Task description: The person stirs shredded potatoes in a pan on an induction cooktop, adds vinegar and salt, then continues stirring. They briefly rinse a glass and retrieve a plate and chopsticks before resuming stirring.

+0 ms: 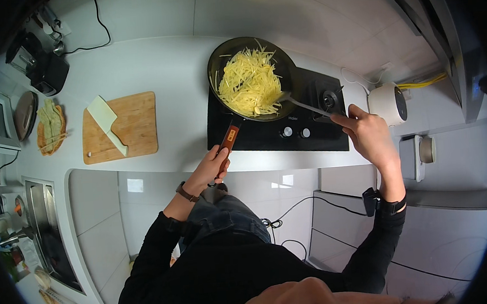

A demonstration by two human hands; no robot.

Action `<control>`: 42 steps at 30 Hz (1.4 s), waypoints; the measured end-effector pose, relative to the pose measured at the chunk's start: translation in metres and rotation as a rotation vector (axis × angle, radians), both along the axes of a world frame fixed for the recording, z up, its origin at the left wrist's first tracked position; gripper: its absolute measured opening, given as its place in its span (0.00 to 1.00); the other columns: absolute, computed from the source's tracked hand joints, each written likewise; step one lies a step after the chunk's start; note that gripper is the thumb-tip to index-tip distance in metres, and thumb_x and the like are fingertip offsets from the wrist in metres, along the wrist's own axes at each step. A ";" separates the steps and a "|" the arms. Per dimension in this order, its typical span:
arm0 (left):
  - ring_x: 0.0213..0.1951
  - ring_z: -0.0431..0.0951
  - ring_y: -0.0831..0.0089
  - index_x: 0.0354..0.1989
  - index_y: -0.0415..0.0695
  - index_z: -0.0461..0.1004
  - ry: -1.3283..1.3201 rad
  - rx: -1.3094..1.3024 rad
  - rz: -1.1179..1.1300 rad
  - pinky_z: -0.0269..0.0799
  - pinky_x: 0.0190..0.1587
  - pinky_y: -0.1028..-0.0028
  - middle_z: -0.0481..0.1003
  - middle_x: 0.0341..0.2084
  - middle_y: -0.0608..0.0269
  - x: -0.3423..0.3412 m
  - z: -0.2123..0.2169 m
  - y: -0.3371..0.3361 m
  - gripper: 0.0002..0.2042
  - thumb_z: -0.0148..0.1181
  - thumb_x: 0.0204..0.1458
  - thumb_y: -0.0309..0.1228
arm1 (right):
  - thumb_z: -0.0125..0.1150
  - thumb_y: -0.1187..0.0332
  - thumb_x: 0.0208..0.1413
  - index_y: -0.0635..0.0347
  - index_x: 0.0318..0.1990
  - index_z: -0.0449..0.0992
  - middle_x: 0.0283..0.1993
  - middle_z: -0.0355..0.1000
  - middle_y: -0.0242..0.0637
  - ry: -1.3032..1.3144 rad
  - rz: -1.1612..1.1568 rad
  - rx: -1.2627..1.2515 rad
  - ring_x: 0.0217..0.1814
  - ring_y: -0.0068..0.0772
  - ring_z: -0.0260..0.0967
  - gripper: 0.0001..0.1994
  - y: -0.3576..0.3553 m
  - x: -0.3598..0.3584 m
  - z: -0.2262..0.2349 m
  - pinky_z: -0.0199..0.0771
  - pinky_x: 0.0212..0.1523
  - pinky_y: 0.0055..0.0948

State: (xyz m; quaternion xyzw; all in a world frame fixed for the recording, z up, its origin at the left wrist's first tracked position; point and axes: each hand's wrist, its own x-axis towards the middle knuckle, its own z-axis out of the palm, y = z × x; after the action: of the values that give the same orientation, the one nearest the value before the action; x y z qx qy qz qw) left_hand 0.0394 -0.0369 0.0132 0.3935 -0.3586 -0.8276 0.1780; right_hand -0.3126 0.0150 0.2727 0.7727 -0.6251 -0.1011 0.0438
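A dark wok (213,69) sits over the left side of the black gas hob (265,142). Pale yellow shreds (250,84), which look like shredded potato, are heaped inside it. My left hand (212,168) is wrapped round the wok's brown wooden handle (231,137). Over at the right, my right hand (369,132) grips a spatula (308,107) by the end of its handle. The spatula's head touches the shreds at the wok's lower right, and is partly hidden among them.
To the left, a white cleaver (103,114) lies on a wooden cutting board (140,125). Beyond it stand a woven basket (47,140) and a black blender-like appliance (49,72). A white round appliance (384,104) is right of the hob. The sink (51,233) lies lower left.
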 end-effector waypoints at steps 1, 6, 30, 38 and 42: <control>0.16 0.64 0.84 0.44 0.46 0.64 -0.001 0.000 0.004 0.58 0.15 0.80 0.67 0.24 0.71 0.000 0.000 0.000 0.13 0.43 0.76 0.43 | 0.68 0.72 0.56 0.43 0.55 0.84 0.42 0.75 0.38 0.013 0.006 0.011 0.32 0.46 0.77 0.19 -0.004 0.004 0.003 0.80 0.36 0.40; 0.17 0.64 0.84 0.44 0.46 0.64 -0.003 0.010 0.015 0.59 0.15 0.80 0.67 0.24 0.71 0.000 -0.001 0.002 0.13 0.44 0.75 0.43 | 0.66 0.72 0.58 0.44 0.55 0.84 0.43 0.75 0.42 -0.028 -0.069 -0.099 0.38 0.49 0.79 0.18 -0.051 0.020 -0.059 0.81 0.40 0.45; 0.16 0.64 0.84 0.45 0.46 0.65 0.013 -0.007 0.009 0.58 0.14 0.80 0.68 0.25 0.71 0.000 -0.006 0.002 0.14 0.44 0.75 0.44 | 0.67 0.74 0.56 0.47 0.57 0.83 0.37 0.71 0.40 -0.191 -0.092 -0.049 0.33 0.50 0.74 0.20 0.012 0.041 0.005 0.76 0.37 0.44; 0.17 0.64 0.84 0.44 0.46 0.64 0.015 -0.008 0.018 0.59 0.14 0.80 0.68 0.24 0.71 -0.002 -0.004 0.003 0.14 0.44 0.75 0.44 | 0.65 0.73 0.59 0.47 0.55 0.84 0.39 0.73 0.43 -0.192 -0.124 -0.088 0.37 0.53 0.76 0.17 -0.024 0.050 -0.064 0.79 0.38 0.46; 0.17 0.64 0.84 0.43 0.46 0.64 -0.003 -0.006 0.019 0.58 0.14 0.80 0.67 0.23 0.70 -0.001 -0.001 0.002 0.14 0.43 0.75 0.43 | 0.63 0.72 0.61 0.53 0.56 0.82 0.39 0.78 0.49 -0.365 -0.198 -0.173 0.40 0.59 0.78 0.16 -0.038 0.003 -0.060 0.79 0.42 0.50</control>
State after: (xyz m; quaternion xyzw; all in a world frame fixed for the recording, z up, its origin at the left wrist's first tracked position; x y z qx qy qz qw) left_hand 0.0380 -0.0346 0.0117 0.3977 -0.3577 -0.8240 0.1868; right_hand -0.3094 -0.0232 0.2127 0.7066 -0.7017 0.0907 -0.0141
